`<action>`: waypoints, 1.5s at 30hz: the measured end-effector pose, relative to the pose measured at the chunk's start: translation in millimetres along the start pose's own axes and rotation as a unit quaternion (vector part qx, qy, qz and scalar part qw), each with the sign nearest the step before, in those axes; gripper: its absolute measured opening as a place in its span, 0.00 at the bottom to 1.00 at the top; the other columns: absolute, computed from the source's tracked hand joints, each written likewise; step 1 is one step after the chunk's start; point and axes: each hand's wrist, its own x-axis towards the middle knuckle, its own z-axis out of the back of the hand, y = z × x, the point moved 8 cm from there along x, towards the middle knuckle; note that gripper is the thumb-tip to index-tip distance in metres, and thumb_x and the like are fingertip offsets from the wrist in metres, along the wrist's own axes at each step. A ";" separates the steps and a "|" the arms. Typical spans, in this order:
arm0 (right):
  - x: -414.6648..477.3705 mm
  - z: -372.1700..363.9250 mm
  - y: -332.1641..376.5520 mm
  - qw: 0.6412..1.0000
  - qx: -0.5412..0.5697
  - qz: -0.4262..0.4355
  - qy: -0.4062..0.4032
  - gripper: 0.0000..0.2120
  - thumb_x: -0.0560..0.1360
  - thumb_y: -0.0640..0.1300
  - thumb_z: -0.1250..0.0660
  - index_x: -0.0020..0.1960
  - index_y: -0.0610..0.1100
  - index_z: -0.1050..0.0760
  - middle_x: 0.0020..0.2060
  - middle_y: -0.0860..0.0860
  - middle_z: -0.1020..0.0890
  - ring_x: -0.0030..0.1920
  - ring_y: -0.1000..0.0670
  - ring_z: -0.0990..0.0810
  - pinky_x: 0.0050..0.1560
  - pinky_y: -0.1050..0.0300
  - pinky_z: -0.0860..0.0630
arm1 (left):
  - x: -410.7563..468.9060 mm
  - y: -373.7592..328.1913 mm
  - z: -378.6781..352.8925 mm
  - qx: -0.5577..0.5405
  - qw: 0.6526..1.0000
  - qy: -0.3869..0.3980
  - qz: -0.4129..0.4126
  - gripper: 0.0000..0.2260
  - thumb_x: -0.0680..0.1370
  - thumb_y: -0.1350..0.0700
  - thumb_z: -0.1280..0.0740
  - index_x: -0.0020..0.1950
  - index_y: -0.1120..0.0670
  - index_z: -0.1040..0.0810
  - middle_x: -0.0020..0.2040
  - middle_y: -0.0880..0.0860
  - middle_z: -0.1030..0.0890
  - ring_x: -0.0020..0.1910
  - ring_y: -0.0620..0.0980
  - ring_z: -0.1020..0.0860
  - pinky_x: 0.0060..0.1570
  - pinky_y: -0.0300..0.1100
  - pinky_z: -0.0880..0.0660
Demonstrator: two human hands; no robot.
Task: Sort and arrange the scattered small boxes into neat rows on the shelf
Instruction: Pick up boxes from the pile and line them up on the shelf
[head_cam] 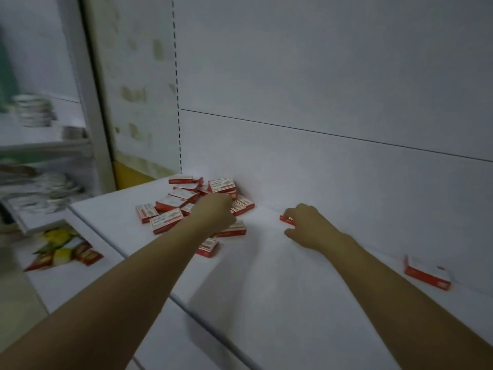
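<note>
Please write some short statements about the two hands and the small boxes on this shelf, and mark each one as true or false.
1. The left hand reaches into the pile of small boxes. True.
2. The right hand lies flat and holds nothing. False: its fingers pinch a red box.
3. A single box lies at the far right, apart from the pile. True.
4. Most of the boxes already stand in neat rows. False: most lie in a disordered heap, turned in different directions.
5. The boxes are blue and yellow. False: they are red and white.
</note>
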 end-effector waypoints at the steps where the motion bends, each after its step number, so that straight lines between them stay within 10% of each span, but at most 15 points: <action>1: 8.4 -2.6 11.9 1.000 0.005 0.006 -0.001 0.19 0.76 0.46 0.37 0.67 0.45 0.31 0.60 0.44 0.30 0.62 0.43 0.31 0.59 0.53 0.31 | 3.6 13.9 5.0 0.000 1.000 0.000 0.008 0.14 0.76 0.55 0.35 0.60 0.58 0.24 0.54 0.55 0.21 0.51 0.53 0.23 0.47 0.43 0.26; 16: 134.6 -39.4 123.8 0.999 0.013 0.002 0.036 0.16 0.72 0.41 0.37 0.59 0.48 0.26 0.55 0.47 0.23 0.56 0.43 0.24 0.53 0.52 0.25 | 92.8 131.7 19.0 0.007 0.999 0.010 -0.042 0.14 0.75 0.52 0.34 0.59 0.56 0.24 0.58 0.54 0.22 0.56 0.53 0.25 0.55 0.46 0.25; 27: 150.1 -47.7 122.0 0.997 -0.025 -0.009 0.076 0.24 0.74 0.45 0.37 0.69 0.48 0.35 0.62 0.46 0.36 0.65 0.43 0.40 0.63 0.46 0.32 | 109.5 127.8 12.2 0.007 0.998 0.012 -0.057 0.14 0.75 0.53 0.35 0.59 0.55 0.24 0.56 0.54 0.21 0.54 0.52 0.24 0.54 0.46 0.25; 38: 74.5 19.8 40.9 0.988 0.082 -0.078 -0.108 0.19 0.74 0.43 0.33 0.63 0.45 0.31 0.56 0.46 0.30 0.54 0.47 0.26 0.46 0.61 0.30 | 97.5 0.6 -0.9 -0.095 0.972 0.020 -0.214 0.29 0.70 0.56 0.26 0.69 0.53 0.32 0.62 0.53 0.24 0.59 0.52 0.26 0.55 0.44 0.28; 45: 2.4 32.9 -23.1 0.961 0.092 -0.121 -0.230 0.23 0.72 0.35 0.33 0.66 0.45 0.32 0.61 0.49 0.32 0.62 0.49 0.31 0.54 0.58 0.23 | 63.2 -87.3 -20.9 -0.254 0.921 -0.025 -0.294 0.23 0.72 0.60 0.29 0.65 0.54 0.28 0.57 0.53 0.22 0.52 0.49 0.24 0.51 0.40 0.26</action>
